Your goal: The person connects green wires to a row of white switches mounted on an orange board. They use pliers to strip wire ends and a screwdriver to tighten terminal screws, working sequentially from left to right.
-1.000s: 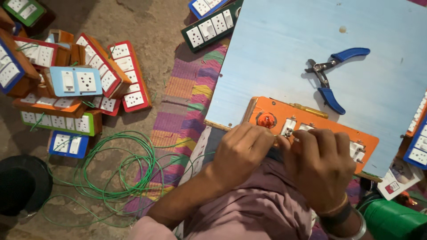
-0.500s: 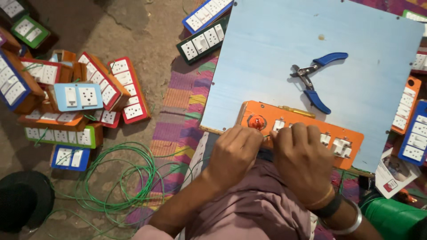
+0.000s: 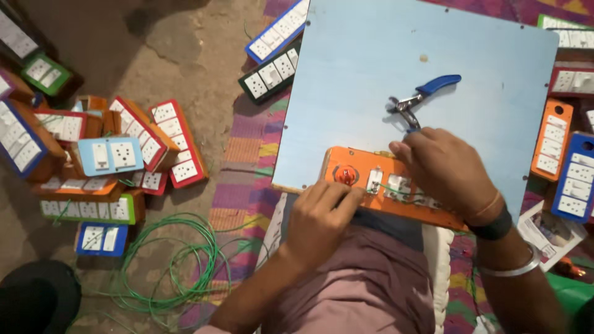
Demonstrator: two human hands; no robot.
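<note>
We are gripping the orange board (image 3: 362,185) at the counter's (image 3: 371,74) near edge: our left hand (image 3: 322,213) is pinching its near rim, our right hand (image 3: 445,170) is curling over its right half. Beyond, pliers (image 3: 421,99) are lying on bare blue surface, open room all around them.

Lighting: I see the pale blue board (image 3: 433,55) evenly bright; floor left of it dimmer, corners shadowed, slight motion softness throughout.
</note>
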